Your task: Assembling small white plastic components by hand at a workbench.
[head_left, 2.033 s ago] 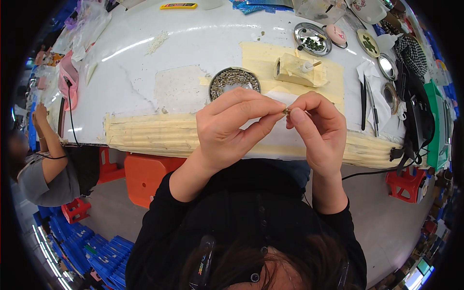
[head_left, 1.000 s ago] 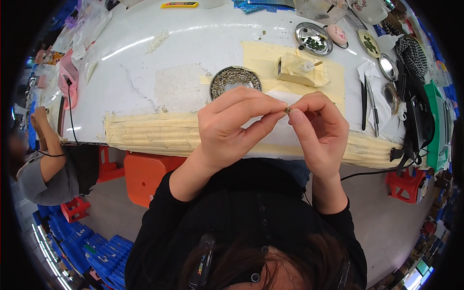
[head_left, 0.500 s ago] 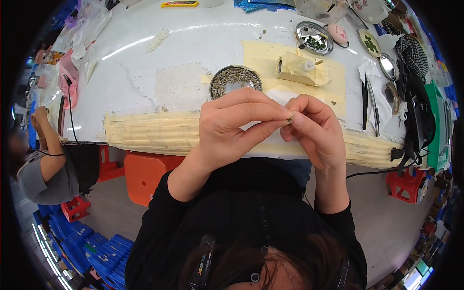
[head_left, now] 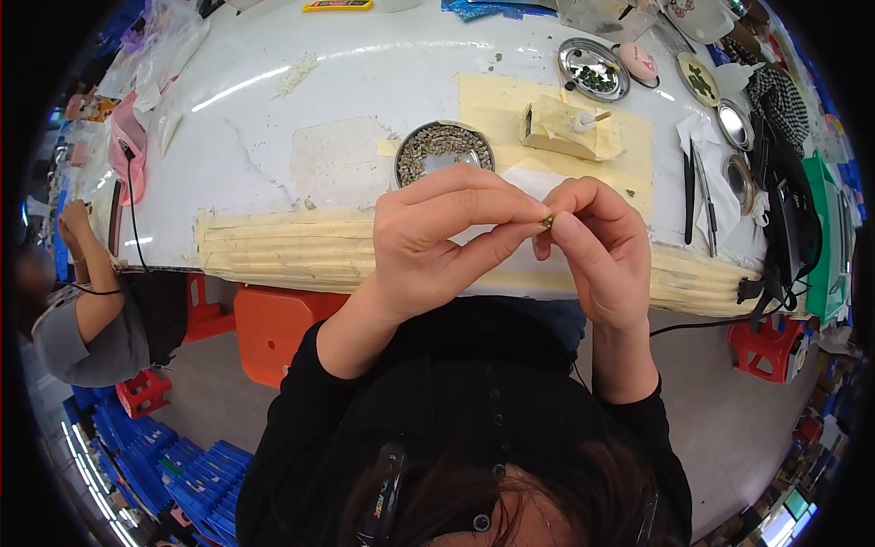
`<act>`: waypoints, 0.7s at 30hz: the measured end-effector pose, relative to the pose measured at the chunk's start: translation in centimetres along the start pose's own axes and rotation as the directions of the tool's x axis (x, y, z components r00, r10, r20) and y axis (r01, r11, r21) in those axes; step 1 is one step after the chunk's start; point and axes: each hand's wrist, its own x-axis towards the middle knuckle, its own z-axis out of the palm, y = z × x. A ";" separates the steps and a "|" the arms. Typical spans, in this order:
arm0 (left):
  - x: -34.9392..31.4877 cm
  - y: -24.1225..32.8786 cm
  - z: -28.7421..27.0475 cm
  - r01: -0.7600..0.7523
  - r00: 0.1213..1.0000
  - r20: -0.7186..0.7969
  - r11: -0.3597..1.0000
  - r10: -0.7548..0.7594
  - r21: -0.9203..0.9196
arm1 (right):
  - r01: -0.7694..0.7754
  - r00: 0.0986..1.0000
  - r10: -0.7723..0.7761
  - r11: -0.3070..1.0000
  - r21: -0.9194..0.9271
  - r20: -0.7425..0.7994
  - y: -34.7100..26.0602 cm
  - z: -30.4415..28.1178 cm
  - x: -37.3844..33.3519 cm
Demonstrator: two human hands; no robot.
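Note:
Above the table's near edge, my left hand (head_left: 437,242) and my right hand (head_left: 597,246) meet fingertip to fingertip. Between them is a tiny gold-coloured piece (head_left: 547,221), too small to tell its kind. The left thumb and forefinger pinch it, and the right thumb and fingers close on its other side. Just beyond my left hand stands a round metal dish (head_left: 398,164) of small greyish pieces, its near rim partly hidden by the hand. A tape-covered block (head_left: 556,134) with a white nozzle-like tip sits past my right hand.
Metal plates with dark green pieces (head_left: 592,73) lie at the far right, near a pink rounded object (head_left: 638,62). Tweezers (head_left: 702,196) rest on white tissue, beside a green tray (head_left: 825,237). A pink basket (head_left: 130,146) stands left. Another person (head_left: 87,310) sits at the left.
My right fingers have shifted slightly around the tiny piece, and the right thumb sits a little differently. My left hand has barely moved.

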 end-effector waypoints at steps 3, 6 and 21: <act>0.0 -0.2 -0.1 0.003 1.000 0.013 0.999 -0.003 -0.044 | -0.080 0.997 0.078 0.994 0.073 0.023 -0.1 -0.1 0.1; 0.0 -0.2 -0.2 -0.001 1.000 0.007 1.000 0.001 -0.022 | 0.053 0.999 -0.053 0.995 -0.081 0.002 0.1 -0.1 0.0; 0.0 -0.2 -0.2 0.014 1.000 0.024 0.998 -0.013 -0.056 | 0.104 0.995 -0.103 0.989 -0.102 0.010 0.3 -0.1 -0.2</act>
